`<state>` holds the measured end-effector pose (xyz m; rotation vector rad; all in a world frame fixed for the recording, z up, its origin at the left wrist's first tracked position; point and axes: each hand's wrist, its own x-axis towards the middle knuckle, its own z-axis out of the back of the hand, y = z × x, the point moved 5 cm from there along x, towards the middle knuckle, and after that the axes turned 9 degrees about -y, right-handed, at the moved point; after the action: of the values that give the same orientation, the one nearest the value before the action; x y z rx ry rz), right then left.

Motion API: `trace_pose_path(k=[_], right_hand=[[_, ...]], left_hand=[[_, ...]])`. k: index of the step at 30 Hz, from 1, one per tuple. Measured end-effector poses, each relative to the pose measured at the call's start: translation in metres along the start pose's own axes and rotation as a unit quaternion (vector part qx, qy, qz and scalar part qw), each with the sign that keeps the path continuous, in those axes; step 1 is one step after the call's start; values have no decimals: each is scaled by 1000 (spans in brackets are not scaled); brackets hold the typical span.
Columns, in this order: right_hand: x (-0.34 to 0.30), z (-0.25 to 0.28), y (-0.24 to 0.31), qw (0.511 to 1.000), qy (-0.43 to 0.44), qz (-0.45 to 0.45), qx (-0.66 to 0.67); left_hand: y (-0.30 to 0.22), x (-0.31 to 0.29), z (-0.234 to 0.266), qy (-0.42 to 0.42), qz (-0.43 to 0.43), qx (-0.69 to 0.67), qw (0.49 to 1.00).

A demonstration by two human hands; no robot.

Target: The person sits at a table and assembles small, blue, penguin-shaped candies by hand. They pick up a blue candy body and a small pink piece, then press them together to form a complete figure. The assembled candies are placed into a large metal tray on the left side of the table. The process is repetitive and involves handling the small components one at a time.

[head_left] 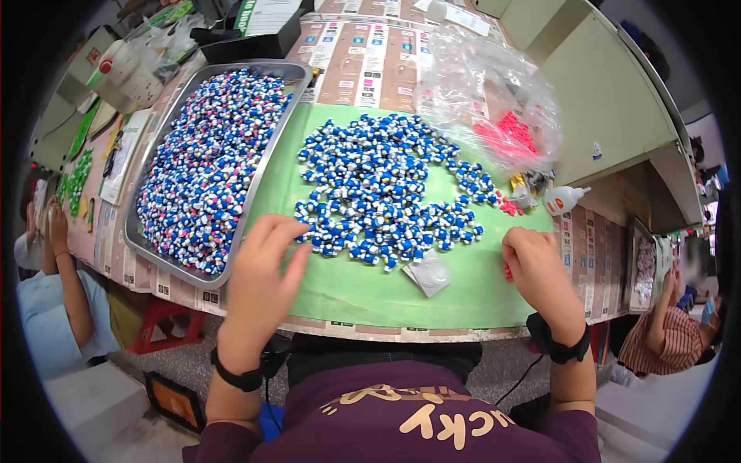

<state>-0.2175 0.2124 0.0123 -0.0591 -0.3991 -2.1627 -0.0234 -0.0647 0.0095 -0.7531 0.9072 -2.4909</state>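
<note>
Your paper-covered table (361, 58) has a green sheet (370, 305) on top. On the sheet, a pile of little blue and white bits (370, 174) lies between and past your left fingers (291, 230) and right fingers (515, 239). A metal tray (171, 265) sits left of your left fingers. A white bottle (561, 201) lies past your right ones.

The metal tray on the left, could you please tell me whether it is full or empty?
Full: across the tray, small blue-and-white pieces spread from wall to wall.
</note>
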Motion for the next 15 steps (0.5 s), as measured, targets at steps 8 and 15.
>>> trace_pose_path(k=[8, 15], right_hand=[[12, -3, -13, 988, 104, -102, 57], [13, -11, -9, 984, 75, -111, 116]], left_hand=[[17, -2, -11, 16, 54, 21, 998], [3, 0, -2, -30, 59, -18, 998]])
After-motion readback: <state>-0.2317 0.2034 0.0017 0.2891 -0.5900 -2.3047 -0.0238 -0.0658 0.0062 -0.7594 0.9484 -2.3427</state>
